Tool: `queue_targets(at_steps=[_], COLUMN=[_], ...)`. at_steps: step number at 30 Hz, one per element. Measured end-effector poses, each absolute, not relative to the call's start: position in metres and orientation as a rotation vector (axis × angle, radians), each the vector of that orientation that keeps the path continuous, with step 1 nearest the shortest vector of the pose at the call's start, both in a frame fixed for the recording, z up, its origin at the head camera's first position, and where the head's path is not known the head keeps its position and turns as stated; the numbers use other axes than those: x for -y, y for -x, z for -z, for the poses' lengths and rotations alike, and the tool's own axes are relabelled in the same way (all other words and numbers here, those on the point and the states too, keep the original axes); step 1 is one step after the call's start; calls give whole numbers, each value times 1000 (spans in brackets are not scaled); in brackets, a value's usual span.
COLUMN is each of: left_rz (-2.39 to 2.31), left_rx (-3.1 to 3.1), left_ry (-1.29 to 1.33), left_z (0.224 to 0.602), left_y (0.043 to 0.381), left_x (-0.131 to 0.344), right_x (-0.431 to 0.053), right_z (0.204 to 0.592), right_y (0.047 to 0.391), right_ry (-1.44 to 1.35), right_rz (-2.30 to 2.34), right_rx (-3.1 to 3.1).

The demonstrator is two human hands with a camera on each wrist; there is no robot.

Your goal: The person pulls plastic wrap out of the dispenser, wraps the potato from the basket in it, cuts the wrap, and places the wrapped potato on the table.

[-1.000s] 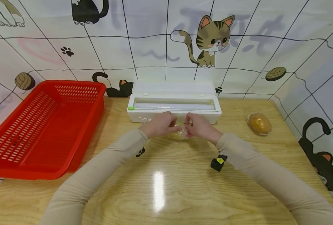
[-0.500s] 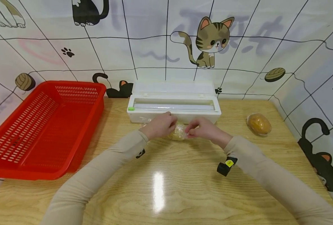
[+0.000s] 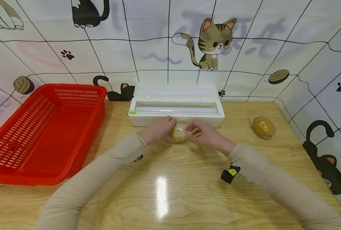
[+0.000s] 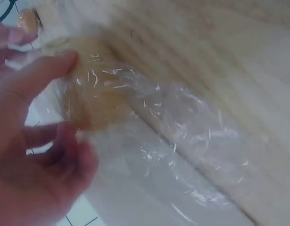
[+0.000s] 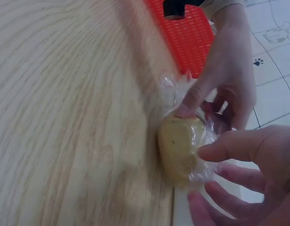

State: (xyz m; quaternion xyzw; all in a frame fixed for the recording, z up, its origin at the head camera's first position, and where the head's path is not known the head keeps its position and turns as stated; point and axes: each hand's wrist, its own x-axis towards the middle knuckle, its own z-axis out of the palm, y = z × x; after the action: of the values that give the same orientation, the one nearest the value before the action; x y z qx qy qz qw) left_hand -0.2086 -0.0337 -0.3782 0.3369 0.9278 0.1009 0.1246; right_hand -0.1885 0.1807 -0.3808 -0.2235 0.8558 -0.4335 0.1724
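Observation:
A pale yellow, rounded, potato-like thing wrapped in clear film lies on the wooden table, against the front of a white cling film dispenser. My left hand grips it from the left, thumb on its top in the right wrist view. In that view my right hand touches its other end with the thumb; the fingers are spread along the film edge, apart from the thumb. Loose, crinkled film trails from its left end in the left wrist view.
The dispenser's lid stands raised, with a film roll inside. A red slotted basket stands on the left. Near the right wall lies a second film-wrapped thing, orange-yellow and round. A cat-patterned covering lines the walls.
My right hand drew back slightly to the right, then its fingers loosened from a pinch at the film's edge. My left hand keeps its hold and has shifted a little left.

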Motion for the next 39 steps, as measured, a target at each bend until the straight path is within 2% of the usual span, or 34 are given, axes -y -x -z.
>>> queue_targets(at_steps=[6,13,21,31,36,39], left_rz=[-163,-618,-816,-815,-809,-815], left_rx=[-2866,-2811,-2758,-2719,-2682,-2680], left_ry=[-896,-699,-572,-640,-707,-733], left_z=[383,388,389,397,398,398], left_y=[196,181,177,179,178,178], left_x=[31,31,31,39,41,39], right_x=[-172,-163,-158,-151,-155,-161], right_z=[383,381,387,396,398,392], right_y=[188,184,178,163,167,173], right_ry=[658,784,993,1058,1059,936], right_rz=[1167,1172,991,452,515,703], right_rx=[-2714,-2752,-2793,-2919,-2831,-2738])
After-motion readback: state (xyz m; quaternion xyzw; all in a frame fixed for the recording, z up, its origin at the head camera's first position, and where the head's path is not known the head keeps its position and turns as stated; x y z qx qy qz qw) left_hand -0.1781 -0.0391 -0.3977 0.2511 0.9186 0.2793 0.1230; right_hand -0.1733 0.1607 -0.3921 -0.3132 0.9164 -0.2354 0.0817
